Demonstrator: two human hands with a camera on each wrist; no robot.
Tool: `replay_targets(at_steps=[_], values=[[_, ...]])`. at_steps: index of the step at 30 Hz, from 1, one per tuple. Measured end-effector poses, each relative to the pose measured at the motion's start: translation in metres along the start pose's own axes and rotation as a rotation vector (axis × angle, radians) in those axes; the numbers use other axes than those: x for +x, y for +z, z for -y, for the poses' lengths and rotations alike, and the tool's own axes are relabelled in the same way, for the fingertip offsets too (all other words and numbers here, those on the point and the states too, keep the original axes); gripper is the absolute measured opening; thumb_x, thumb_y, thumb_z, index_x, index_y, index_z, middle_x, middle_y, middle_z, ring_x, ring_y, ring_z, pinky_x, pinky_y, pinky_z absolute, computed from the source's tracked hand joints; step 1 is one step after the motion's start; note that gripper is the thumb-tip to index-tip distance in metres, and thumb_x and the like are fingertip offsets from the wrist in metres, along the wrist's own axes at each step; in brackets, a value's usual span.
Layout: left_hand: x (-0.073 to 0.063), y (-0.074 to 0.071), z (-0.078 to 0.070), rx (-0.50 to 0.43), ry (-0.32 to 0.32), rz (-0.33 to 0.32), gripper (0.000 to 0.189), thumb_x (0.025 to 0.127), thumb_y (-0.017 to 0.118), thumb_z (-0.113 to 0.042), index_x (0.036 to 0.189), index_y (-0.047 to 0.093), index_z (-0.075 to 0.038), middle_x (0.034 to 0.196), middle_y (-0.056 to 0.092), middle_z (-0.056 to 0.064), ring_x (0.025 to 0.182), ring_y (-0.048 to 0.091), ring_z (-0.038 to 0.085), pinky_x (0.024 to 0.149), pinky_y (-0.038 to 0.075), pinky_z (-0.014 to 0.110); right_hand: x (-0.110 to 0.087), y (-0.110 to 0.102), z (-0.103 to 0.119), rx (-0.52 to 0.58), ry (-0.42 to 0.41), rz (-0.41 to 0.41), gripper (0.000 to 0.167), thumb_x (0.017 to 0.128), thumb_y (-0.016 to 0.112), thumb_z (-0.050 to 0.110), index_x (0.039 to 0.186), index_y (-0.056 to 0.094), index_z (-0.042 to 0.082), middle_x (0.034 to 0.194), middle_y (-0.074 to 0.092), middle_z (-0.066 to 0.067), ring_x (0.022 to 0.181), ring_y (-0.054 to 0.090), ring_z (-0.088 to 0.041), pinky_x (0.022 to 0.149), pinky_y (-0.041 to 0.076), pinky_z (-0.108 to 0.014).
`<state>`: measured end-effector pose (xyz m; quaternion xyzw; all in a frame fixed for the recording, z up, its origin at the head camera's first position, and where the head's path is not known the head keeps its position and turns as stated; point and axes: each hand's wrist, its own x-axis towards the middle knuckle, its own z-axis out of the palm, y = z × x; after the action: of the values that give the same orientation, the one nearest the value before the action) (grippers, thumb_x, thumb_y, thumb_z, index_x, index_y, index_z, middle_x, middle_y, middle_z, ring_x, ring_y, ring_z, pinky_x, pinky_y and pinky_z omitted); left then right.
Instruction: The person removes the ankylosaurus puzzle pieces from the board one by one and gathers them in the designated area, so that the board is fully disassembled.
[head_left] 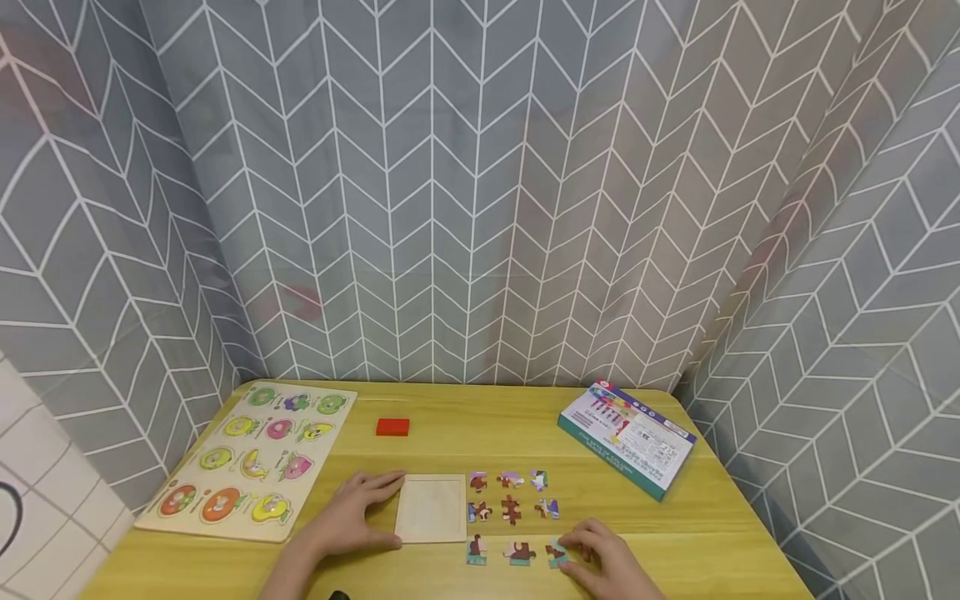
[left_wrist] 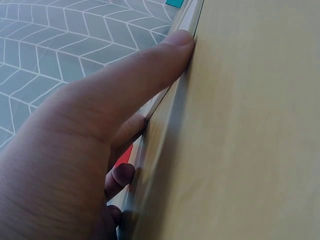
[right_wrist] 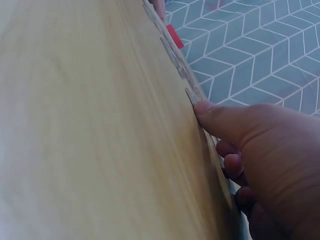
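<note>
A square, shallow wooden puzzle tray (head_left: pixel 431 510) lies bare on the table. My left hand (head_left: pixel 352 515) is spread at its left side, index finger by the upper corner and thumb by the lower one. To the right of the tray, jigsaw pieces lie apart in three rows of three, among them a brown piece (head_left: pixel 512 510) in the centre. My right hand (head_left: pixel 606 560) pinches the lower right jigsaw piece (head_left: pixel 556 554), brown and teal, between thumb and index finger, at table height. In the right wrist view the thumb (right_wrist: pixel 220 117) is right at a piece's edge.
At the left lies a wooden fruit puzzle board (head_left: pixel 251 467). A red block (head_left: pixel 392 427) sits behind the tray. A printed box (head_left: pixel 628 437) with a teal side lies at the back right. Grey patterned curtains (head_left: pixel 465 200) hang behind the wooden table (head_left: pixel 465 408).
</note>
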<state>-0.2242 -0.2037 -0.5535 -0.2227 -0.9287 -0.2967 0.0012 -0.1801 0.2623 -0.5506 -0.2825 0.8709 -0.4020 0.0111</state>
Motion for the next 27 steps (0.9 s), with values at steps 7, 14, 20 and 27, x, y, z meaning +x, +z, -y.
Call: replay_targets(at_steps=[7, 14, 20, 27], values=[[0.0003, 0.0008, 0.0002, 0.006, 0.003, -0.01, 0.096, 0.077, 0.085, -0.068, 0.157, 0.056, -0.024, 0.162, 0.051, -0.007, 0.121, 0.044, 0.014, 0.102, 0.044, 0.049, 0.0002, 0.0005, -0.0014, -0.001, -0.024, -0.017, 0.019, 0.099, 0.077, 0.022, 0.115, 0.075, 0.011, 0.103, 0.06, 0.004, 0.079, 0.044, 0.0, 0.065, 0.042, -0.022], [0.0008, 0.0021, 0.0013, -0.009, -0.008, -0.005, 0.098, 0.075, 0.084, -0.071, 0.156, 0.056, -0.024, 0.162, 0.051, -0.009, 0.121, 0.043, 0.014, 0.103, 0.043, 0.05, -0.0008, 0.001, -0.0026, 0.007, -0.019, -0.02, 0.021, 0.099, 0.077, 0.024, 0.115, 0.075, 0.011, 0.102, 0.059, 0.008, 0.079, 0.044, 0.001, 0.065, 0.041, -0.022], [0.0016, 0.0026, 0.0034, -0.008, -0.004, -0.004, 0.099, 0.075, 0.083, -0.073, 0.157, 0.056, -0.025, 0.162, 0.05, -0.009, 0.122, 0.043, 0.014, 0.104, 0.043, 0.051, -0.0004, 0.0008, -0.0024, -0.005, 0.0, -0.018, 0.033, 0.097, 0.078, 0.03, 0.121, 0.073, 0.008, 0.104, 0.058, 0.009, 0.083, 0.044, 0.001, 0.067, 0.042, -0.022], [0.0006, 0.0036, 0.0048, -0.021, 0.01, -0.011, 0.1, 0.074, 0.084, -0.074, 0.156, 0.057, -0.023, 0.163, 0.049, -0.007, 0.125, 0.044, 0.017, 0.105, 0.043, 0.053, -0.001, -0.0007, 0.0003, 0.029, 0.096, 0.005, 0.046, 0.094, 0.082, 0.034, 0.127, 0.069, 0.003, 0.103, 0.057, 0.005, 0.083, 0.046, 0.0, 0.07, 0.044, -0.023]])
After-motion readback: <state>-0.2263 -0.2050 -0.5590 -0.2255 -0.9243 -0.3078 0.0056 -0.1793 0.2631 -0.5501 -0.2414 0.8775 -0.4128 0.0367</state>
